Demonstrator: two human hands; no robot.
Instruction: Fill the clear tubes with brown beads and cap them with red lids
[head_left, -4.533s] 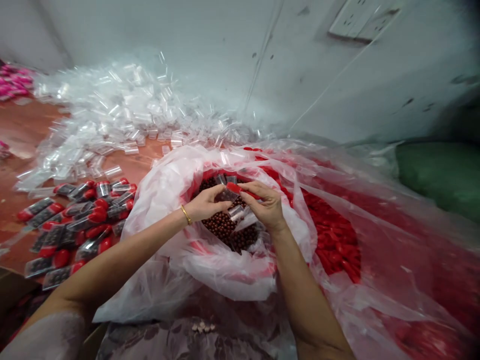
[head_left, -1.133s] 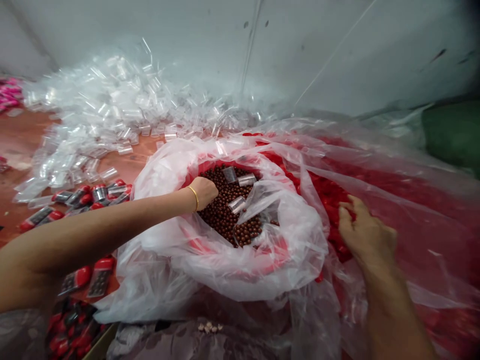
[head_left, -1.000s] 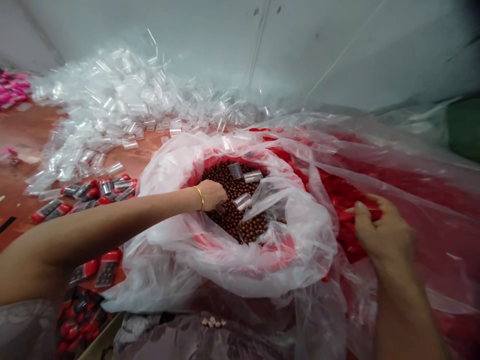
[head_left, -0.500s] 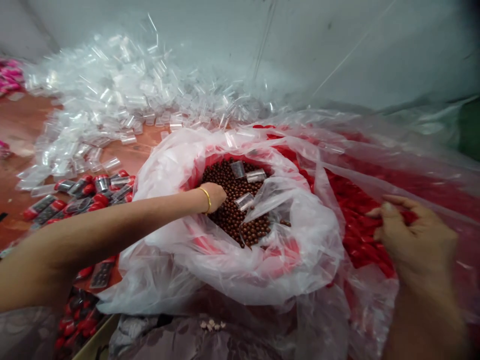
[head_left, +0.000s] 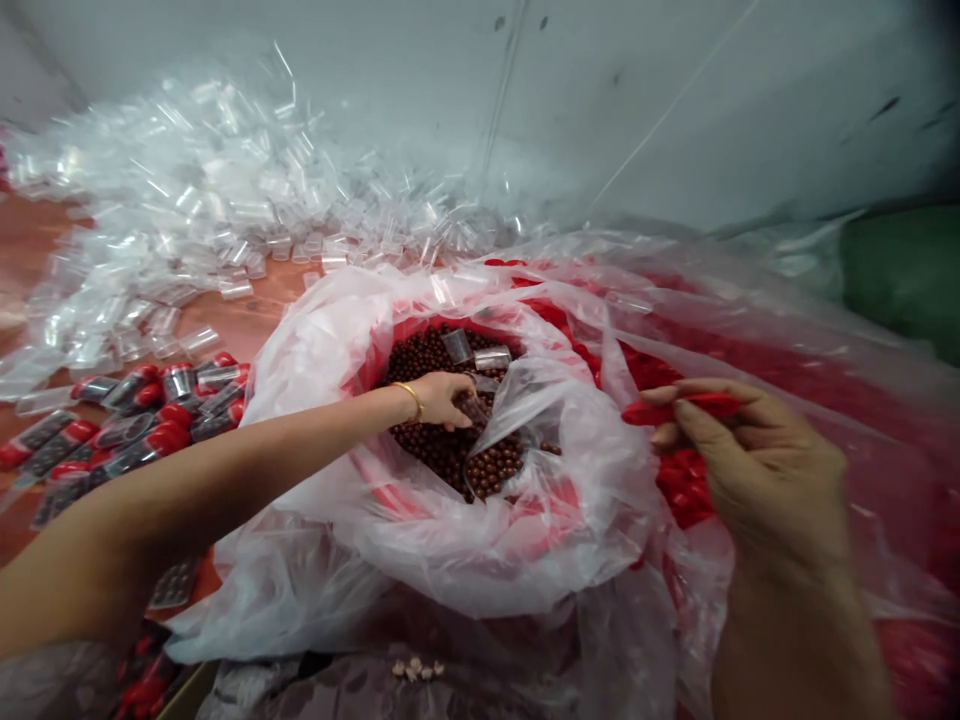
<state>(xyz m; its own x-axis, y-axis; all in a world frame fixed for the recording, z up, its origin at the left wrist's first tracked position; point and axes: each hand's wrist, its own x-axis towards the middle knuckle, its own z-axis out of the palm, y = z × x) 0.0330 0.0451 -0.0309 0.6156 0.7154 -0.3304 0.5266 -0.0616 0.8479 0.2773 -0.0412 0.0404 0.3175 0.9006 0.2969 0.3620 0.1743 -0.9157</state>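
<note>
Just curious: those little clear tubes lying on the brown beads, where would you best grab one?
Across its middle, from above. The clear tubes lie on their sides on the brown beads, rounded walls exposed. The left hand reaches in likewise, from the near-left.

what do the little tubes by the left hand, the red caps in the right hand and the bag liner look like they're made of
The small clear tubes lying on the brown beads look like rigid transparent plastic: see-through walls with sharp glints. The glossy red caps pinched in the right hand seem to be smooth moulded plastic, opaque and shiny. The thin translucent bag liner looks like soft plastic film: it wrinkles and the red shows through.
</note>
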